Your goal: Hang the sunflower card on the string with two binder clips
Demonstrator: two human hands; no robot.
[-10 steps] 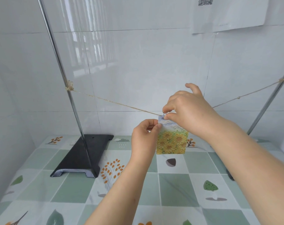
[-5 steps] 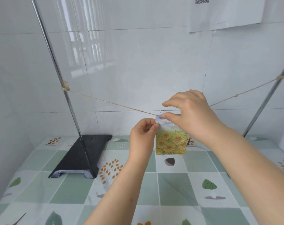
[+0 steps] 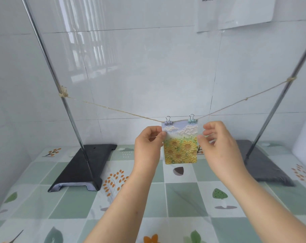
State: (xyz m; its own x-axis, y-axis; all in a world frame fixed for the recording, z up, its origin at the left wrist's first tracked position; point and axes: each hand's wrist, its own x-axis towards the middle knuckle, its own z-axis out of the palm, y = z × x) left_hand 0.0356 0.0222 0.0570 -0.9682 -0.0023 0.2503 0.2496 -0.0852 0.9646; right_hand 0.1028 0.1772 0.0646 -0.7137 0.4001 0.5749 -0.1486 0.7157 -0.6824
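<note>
Pinching the sunflower card (image 3: 180, 142) at its left edge, the left hand (image 3: 148, 146) has thumb and forefinger closed on the paper just under the painted clouds, the other fingers curled in toward the palm. Its forearm rises from the bottom of the view, wrist straight. The right hand (image 3: 220, 144) is loosely spread beside the card's right edge, thumb tip touching or nearly touching that edge, the fingers fanned and bent, gripping nothing.

Glossy white tiles form the wall (image 3: 131, 67) behind, with a sheet of paper (image 3: 236, 13) stuck flat near the top. A tablecloth (image 3: 183, 199) in pale green and white squares, printed with leaves, berries and mushrooms, covers the table. Two flat dark stand bases rest on it: the left base (image 3: 82, 169) a smooth black wedge, the right base (image 3: 262, 162) duller grey. From each rises a thin shiny metal rod, the left rod (image 3: 61, 93) and the right rod (image 3: 278, 102), both leaning in the wide-angle view.

Rough, fibrous twine, the string (image 3: 113, 110), is knotted to both rods and sags to its lowest at the card. The card is a small upright rectangle with thick, ridged paint: yellow blooms below, white clouds on lilac above. It hangs from the string by the lilac binder clip (image 3: 168, 122) at its top left corner and the mint binder clip (image 3: 192, 121) at its top right, each with wire loops standing upright.
</note>
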